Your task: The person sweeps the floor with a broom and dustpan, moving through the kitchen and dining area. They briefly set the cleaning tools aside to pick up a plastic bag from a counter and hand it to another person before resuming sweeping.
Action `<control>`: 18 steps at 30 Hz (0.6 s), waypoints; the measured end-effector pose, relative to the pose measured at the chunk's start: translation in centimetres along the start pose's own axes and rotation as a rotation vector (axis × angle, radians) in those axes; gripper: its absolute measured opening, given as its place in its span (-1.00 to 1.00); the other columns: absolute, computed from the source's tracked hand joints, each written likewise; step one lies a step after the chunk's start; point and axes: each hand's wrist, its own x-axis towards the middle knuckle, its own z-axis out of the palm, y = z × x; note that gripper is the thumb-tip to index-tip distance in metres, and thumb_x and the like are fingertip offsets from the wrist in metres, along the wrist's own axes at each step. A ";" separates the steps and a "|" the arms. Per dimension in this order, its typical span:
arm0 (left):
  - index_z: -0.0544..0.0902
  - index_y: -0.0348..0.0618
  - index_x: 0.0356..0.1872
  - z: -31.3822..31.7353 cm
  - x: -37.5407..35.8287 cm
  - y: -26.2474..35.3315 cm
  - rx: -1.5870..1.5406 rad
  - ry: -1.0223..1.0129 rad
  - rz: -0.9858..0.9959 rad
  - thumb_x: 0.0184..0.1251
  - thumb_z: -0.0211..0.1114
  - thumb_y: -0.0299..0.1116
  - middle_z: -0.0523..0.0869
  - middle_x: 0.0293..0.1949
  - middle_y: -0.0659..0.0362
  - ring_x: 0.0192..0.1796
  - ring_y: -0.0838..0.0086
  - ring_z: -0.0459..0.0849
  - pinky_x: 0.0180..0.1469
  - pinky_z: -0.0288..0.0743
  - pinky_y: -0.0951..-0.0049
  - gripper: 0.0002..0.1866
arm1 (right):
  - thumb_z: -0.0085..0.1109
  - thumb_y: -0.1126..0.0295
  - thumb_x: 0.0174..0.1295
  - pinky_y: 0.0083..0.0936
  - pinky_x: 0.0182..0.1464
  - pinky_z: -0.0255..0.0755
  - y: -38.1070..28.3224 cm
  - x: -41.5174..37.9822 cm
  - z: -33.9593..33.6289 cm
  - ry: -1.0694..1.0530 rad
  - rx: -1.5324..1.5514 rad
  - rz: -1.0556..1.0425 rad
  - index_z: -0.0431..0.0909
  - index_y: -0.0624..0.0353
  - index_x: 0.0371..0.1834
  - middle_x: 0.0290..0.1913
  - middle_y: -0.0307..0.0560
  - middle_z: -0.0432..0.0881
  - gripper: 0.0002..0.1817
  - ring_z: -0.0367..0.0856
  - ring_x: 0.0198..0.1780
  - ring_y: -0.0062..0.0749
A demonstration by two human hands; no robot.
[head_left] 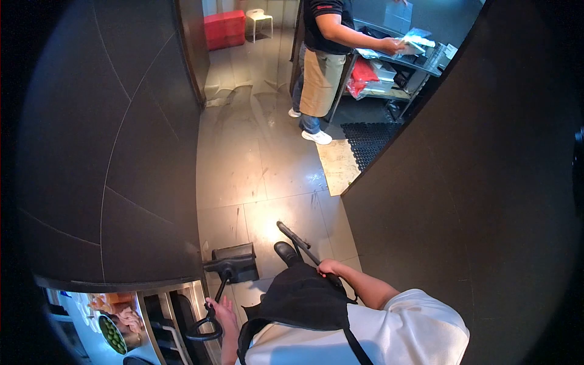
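My right hand is wrapped round the dark handle of a broom. The broom's narrow black head is over the floor tiles just ahead of my shoe; its bristles cannot be made out. At lower left, my left hand is at the handle of a black long-handled dustpan, thumb side against the shaft and some fingers partly spread. The dustpan's wide tray is by the foot of the dark left wall, and its looped grip hangs below my hand. My black apron hides part of the floor.
A co-worker stands ahead at a metal worktable, holding a plastic-wrapped item. A black rubber mat and a tan board lie nearby. Dark walls flank the passage. A bowl of green produce sits on the left counter.
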 end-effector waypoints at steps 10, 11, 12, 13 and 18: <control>-0.01 0.07 0.31 -1.2 1.9 -1.3 -0.092 -0.008 -0.042 0.16 0.05 0.24 0.00 0.34 -0.04 0.26 0.07 0.30 0.26 0.17 0.08 -0.20 | 0.10 0.42 -0.05 -0.36 -0.48 0.37 -0.3 0.6 0.4 0.040 -0.184 -0.017 0.55 0.33 -0.62 -0.61 -0.10 0.55 -0.83 0.50 -0.62 -0.36; 0.01 0.07 0.28 -1.4 2.3 -1.4 -0.093 -0.025 -0.073 0.17 0.05 0.23 0.02 0.33 -0.05 0.26 0.07 0.29 0.26 0.16 0.06 -0.23 | 0.09 0.42 -0.05 -0.33 -0.45 0.39 0.1 1.0 0.3 0.075 -0.392 -0.177 0.55 0.34 -0.59 -0.59 -0.08 0.56 -0.82 0.53 -0.59 -0.33; 0.04 0.06 0.26 -3.0 4.6 -2.8 -0.099 -0.026 -0.100 0.18 0.05 0.22 0.04 0.33 -0.06 0.27 0.06 0.28 0.26 0.15 0.04 -0.26 | 0.07 0.41 -0.04 -0.30 -0.42 0.42 0.7 1.2 0.1 0.093 -0.604 -0.347 0.56 0.35 -0.56 -0.57 -0.06 0.57 -0.82 0.55 -0.57 -0.31; 0.04 0.07 0.26 -5.0 7.1 -4.4 -0.060 -0.088 -0.108 0.20 0.04 0.19 0.08 0.31 -0.07 0.28 0.06 0.26 0.26 0.14 0.02 -0.28 | 0.06 0.41 -0.04 -0.28 -0.39 0.44 1.3 1.7 0.8 0.091 -0.812 -0.530 0.56 0.37 -0.53 -0.55 -0.04 0.58 -0.80 0.58 -0.54 -0.28; 0.14 0.17 0.17 -1.0 2.6 -1.7 -0.062 -0.006 -0.032 0.20 0.04 0.21 0.18 0.24 -0.14 0.23 0.08 0.29 0.19 0.21 0.08 -0.38 | -0.10 0.40 -0.01 -0.20 -0.07 0.43 -7.2 0.3 -1.1 0.199 -0.285 -0.093 0.46 0.35 -0.11 -0.25 0.35 0.56 -0.61 0.55 -0.15 0.13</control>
